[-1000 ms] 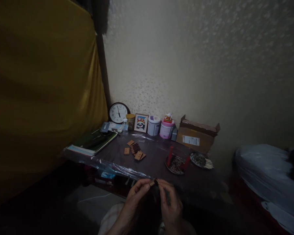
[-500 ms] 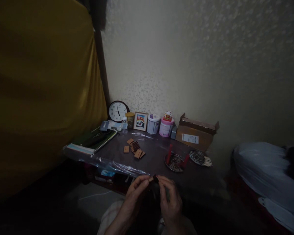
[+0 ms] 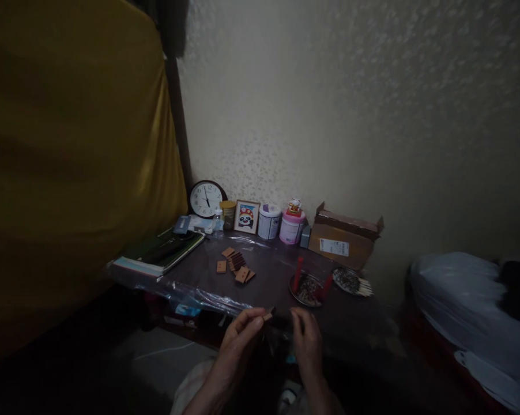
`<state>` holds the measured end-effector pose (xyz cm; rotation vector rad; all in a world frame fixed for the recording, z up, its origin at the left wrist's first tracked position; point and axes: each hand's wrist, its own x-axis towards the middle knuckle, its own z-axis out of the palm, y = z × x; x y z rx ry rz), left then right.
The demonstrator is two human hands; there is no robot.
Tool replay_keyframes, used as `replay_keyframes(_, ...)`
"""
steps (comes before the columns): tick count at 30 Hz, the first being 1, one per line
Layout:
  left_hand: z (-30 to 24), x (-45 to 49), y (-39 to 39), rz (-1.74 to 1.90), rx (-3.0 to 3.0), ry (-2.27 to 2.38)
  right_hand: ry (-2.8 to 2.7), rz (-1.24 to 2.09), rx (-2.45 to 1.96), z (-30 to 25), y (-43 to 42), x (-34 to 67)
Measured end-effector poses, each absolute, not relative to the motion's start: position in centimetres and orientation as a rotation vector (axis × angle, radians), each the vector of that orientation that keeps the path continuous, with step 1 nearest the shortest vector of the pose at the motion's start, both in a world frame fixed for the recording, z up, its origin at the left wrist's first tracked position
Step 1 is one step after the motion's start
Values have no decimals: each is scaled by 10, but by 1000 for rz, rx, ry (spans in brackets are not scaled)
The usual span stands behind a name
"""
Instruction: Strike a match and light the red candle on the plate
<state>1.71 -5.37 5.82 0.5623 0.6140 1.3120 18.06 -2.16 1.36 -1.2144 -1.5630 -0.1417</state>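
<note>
My left hand is raised in front of the table's near edge, its fingertips pinched on a small tan square piece. My right hand is a little to the right of it, fingers curled, pinching something dark and thin that I cannot make out. Several more tan and brown square pieces lie scattered in the middle of the dark table, beyond both hands.
A wall clock, jars, a small framed picture and a cardboard box line the wall. Books lie at the table's left. Two small dishes with red sticks stand at right. A yellow curtain hangs left; a white bag sits at right.
My right hand has drawn a little to the right, away from my left hand. The view has shifted slightly.
</note>
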Motion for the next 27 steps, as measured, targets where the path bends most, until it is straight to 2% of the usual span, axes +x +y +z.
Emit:
replay_keyframes(9,46,19,-48,1307,505,658,-1330,11,-1231,34,-25,185)
replay_keyframes(20,50,21,-51,1296,529,604,-1619,-33,-1013,43,-47,157)
replay_keyframes(27,54,22,-49,1297,518,604,-1600,-110,-951,46,-48,160)
